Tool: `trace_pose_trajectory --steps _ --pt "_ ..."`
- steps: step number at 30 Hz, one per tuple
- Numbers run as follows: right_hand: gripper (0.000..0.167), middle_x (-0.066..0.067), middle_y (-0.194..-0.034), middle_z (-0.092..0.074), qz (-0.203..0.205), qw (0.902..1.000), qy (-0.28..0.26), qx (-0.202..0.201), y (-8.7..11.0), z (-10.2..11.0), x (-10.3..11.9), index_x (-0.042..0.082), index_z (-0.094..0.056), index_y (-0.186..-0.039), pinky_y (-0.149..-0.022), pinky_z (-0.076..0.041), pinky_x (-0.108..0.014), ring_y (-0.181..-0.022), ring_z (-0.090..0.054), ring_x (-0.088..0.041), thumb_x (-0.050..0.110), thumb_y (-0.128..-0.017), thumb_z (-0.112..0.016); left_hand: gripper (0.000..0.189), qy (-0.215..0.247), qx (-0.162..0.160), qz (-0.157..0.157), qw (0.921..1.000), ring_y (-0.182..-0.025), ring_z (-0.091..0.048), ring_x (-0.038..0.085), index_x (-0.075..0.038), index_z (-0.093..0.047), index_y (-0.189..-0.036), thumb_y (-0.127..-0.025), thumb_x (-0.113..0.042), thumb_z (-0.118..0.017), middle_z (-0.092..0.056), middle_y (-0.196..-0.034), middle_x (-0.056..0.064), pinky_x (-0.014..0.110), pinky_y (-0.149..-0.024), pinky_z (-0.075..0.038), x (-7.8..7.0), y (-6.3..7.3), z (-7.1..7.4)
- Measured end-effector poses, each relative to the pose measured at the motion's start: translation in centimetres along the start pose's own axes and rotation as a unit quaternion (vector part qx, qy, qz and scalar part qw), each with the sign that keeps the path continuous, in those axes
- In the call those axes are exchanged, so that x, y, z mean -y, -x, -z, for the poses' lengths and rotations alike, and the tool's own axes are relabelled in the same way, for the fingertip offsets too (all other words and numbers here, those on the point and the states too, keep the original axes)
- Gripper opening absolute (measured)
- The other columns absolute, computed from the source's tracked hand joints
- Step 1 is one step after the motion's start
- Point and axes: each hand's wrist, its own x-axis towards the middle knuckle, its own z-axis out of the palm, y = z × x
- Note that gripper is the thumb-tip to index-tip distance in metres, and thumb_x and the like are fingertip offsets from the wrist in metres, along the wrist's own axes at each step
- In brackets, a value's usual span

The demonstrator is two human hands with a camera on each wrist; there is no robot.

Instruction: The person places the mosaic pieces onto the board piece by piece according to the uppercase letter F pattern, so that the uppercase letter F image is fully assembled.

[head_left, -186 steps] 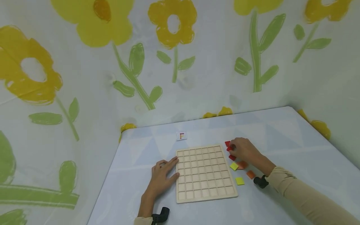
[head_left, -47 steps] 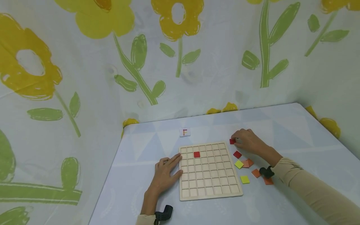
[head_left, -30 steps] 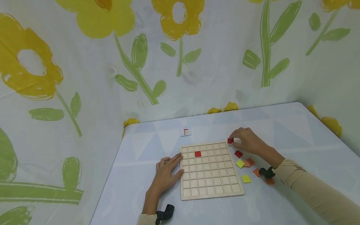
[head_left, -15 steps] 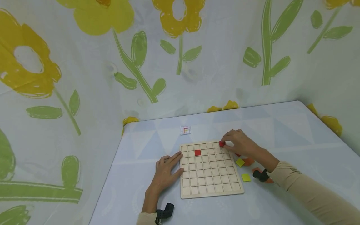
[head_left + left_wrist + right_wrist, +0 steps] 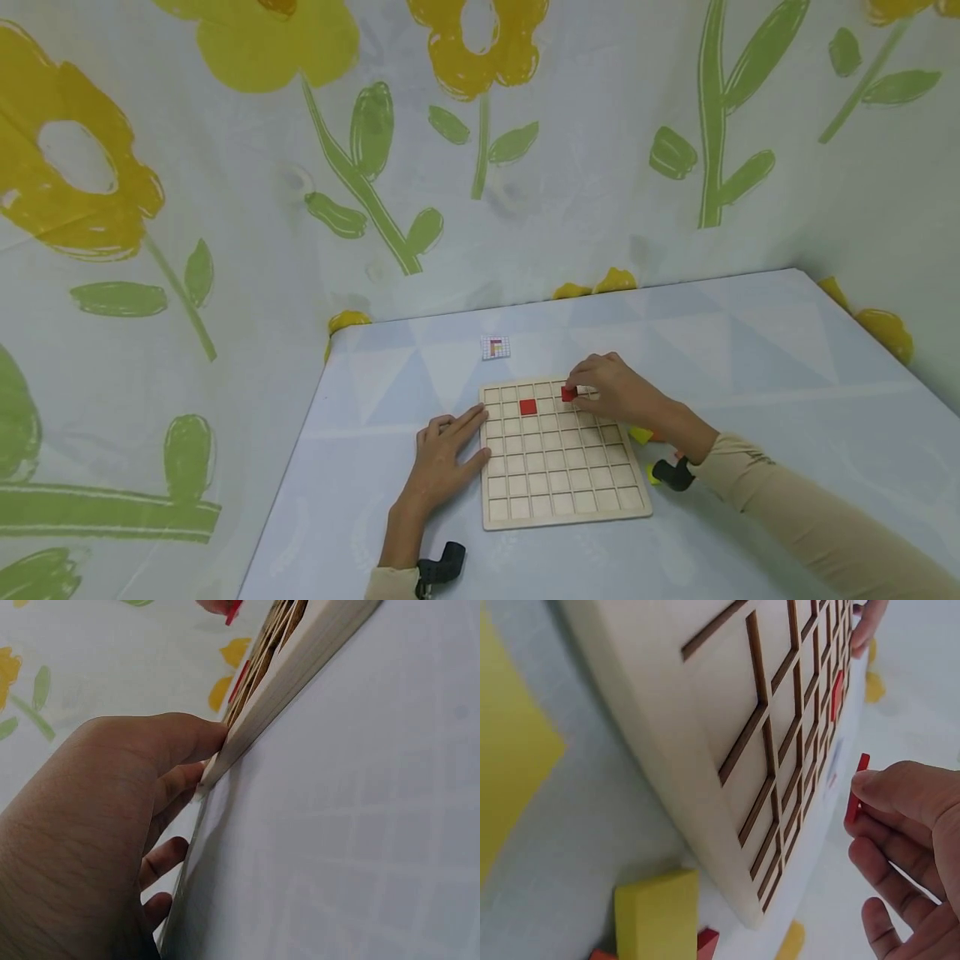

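Observation:
My right hand (image 5: 618, 392) pinches a red square tile (image 5: 568, 394) between thumb and fingertips, over the upper right part of a wooden grid board (image 5: 555, 467). In the right wrist view that tile (image 5: 859, 787) stands on edge, held above the board's surface. Another red tile (image 5: 528, 407) lies in a cell near the board's upper left. My left hand (image 5: 441, 458) rests at the board's left edge, fingertips and thumb touching its rim, as the left wrist view also shows at the board's side (image 5: 292, 671).
Behind the board lies a small printed card (image 5: 495, 347) with a coloured grid pattern. Yellow tiles (image 5: 641, 435) and orange tiles (image 5: 657, 437) lie right of the board, partly hidden by the right arm. A flowered cloth wall (image 5: 562, 233) rises behind the table.
My right hand has picked up a red tile from the right of the board and carried it left over the board. Since 6.2 s ago, one red tile has appeared in a cell. The left hand stays put.

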Motion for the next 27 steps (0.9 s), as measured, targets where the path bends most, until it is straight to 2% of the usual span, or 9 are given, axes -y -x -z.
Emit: trace_pose_trajectory --steps 5,10,17,27 --pt "0.015 0.001 -0.099 -0.072 0.004 1.0000 0.005 0.006 -0.5 -0.7 0.4 0.012 -0.078 -0.095 -0.086 -0.043 -0.042 -0.098 -0.062 -0.019 0.015 -0.082 -0.084 0.060 -0.003 0.006 0.003 1.0000 -0.127 -0.039 0.024 -0.025 -0.048 -0.151 -0.095 -0.045 -0.059 -0.040 -0.156 -0.013 0.052 -0.103 -0.026 -0.1 0.0 -0.1" --pt "0.013 0.002 -0.099 -0.073 0.015 0.9998 0.007 0.008 -1.1 -1.0 0.8 0.013 -0.078 -0.094 -0.085 -0.044 -0.044 -0.098 -0.063 -0.019 0.015 -0.082 -0.084 0.060 -0.002 0.012 0.006 0.9999 -0.128 -0.038 0.024 -0.025 -0.047 -0.151 -0.096 -0.045 -0.058 -0.038 -0.157 -0.015 0.051 -0.103 -0.026 -0.1 -0.1 -0.1" --pt "0.014 0.000 -0.098 -0.073 0.024 0.9997 0.007 0.006 -1.6 -1.5 1.4 0.011 -0.078 -0.094 -0.084 -0.045 -0.045 -0.096 -0.063 -0.020 0.014 -0.082 -0.084 0.060 -0.006 0.005 0.001 1.0000 -0.126 -0.039 0.024 -0.026 -0.048 -0.151 -0.096 -0.047 -0.057 -0.038 -0.156 -0.016 0.052 -0.102 -0.026 0.1 0.0 -0.2" --pt "0.016 0.000 -0.102 -0.073 0.001 0.9991 0.025 0.035 -2.0 -2.4 1.5 0.011 -0.079 -0.097 -0.088 -0.045 -0.045 -0.100 -0.063 -0.020 0.015 -0.083 -0.083 0.061 -0.004 0.004 0.000 1.0000 -0.127 -0.039 0.024 -0.027 -0.047 -0.152 -0.096 -0.048 -0.057 -0.038 -0.157 -0.016 0.051 -0.103 -0.026 0.2 0.0 -0.2"
